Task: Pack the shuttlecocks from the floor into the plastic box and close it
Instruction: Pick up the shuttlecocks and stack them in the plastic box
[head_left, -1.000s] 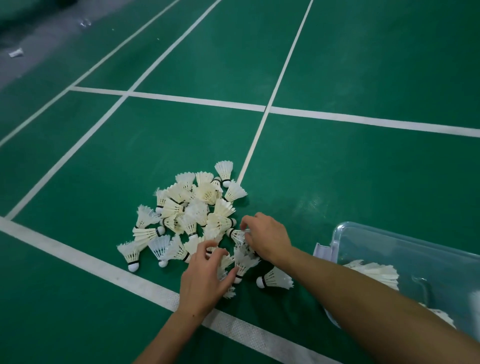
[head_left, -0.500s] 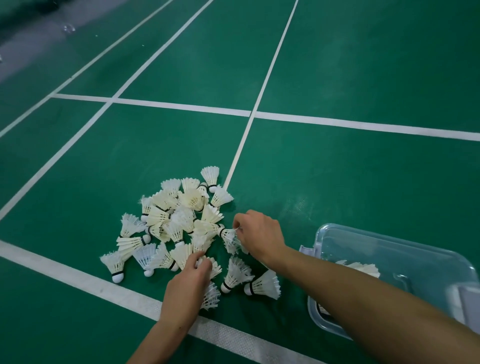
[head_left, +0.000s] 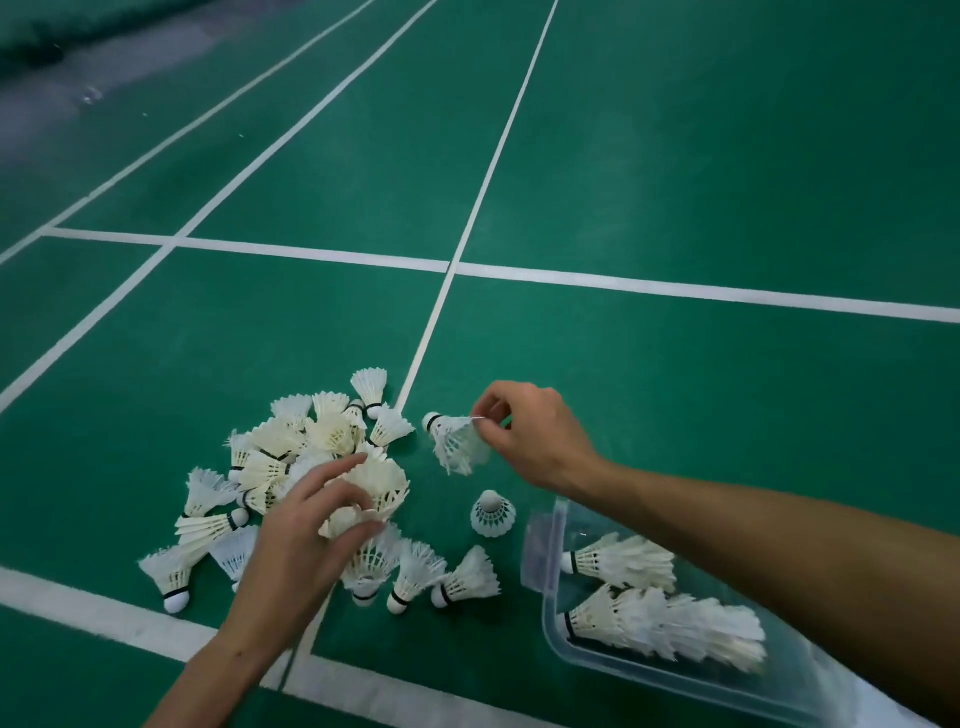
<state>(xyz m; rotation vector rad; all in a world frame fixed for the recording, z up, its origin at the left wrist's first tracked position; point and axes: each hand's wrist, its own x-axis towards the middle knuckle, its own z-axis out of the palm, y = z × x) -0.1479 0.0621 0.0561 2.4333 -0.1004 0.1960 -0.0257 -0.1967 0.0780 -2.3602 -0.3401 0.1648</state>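
White shuttlecock (head_left: 456, 441) now lifted, pinched by right hand (head_left: 540, 436); left hand (head_left: 306, 530) newly gripping another (head_left: 374, 488).

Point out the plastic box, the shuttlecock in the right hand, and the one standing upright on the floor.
Box (head_left: 551, 631): head view, near wall.
Held shuttlecock (head_left: 454, 441): head view, feather skirt.
Upright shuttlecock (head_left: 492, 514): head view, skirt below cork.

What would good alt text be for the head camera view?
The right hand pinches a shuttlecock by its feathers while the left hand gathers several from a pile on a green court, beside an open plastic box partly filled with shuttlecocks.
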